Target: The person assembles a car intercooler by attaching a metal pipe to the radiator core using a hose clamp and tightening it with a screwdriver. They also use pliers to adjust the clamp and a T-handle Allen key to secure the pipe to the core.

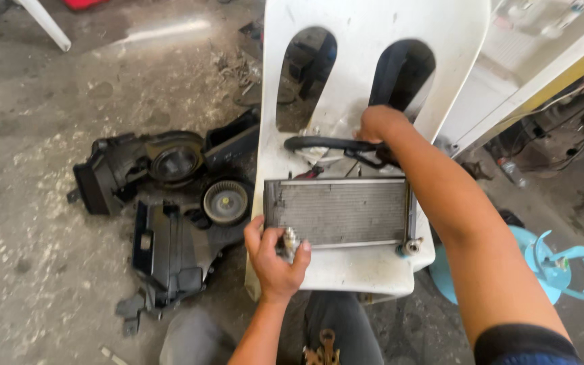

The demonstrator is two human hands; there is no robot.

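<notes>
Head view, looking straight down: a white plastic chair [366, 81] fills the upper middle of the frame, its back with two arched cut-outs toward the top, its seat toward the bottom. Lying flat on that seat, dead centre, is a grey finned heat-exchanger core [338, 211], a rectangle with metal edges and a small pipe fitting [410, 247] at its lower right corner.

Left hand [276, 258] comes up from bottom centre, fingers curled tight around a small metal fitting [289, 242] at the core's lower left corner; thumb on one side, fingertips on the other, a closed grip, touching the core's edge.

Right hand [377, 124] reaches in from the lower right, forearm crossing over the core's right end. It's up at the back of the seat, fingers folded down onto a black rubber hose [326, 143] that curves across just above the core. How firmly it is closed I cannot tell, the fingers are tucked under and hidden.

Left of the chair, on the stained concrete floor [49, 270], black plastic blower housing parts [163, 203] lie spread out, one round fan wheel [225, 201] just beside the chair's edge. At the lower right, a light blue gas cylinder [562, 263] with handle sits near the right arm. At the bottom edge, dark trouser knees [343, 331] under the seat.
</notes>
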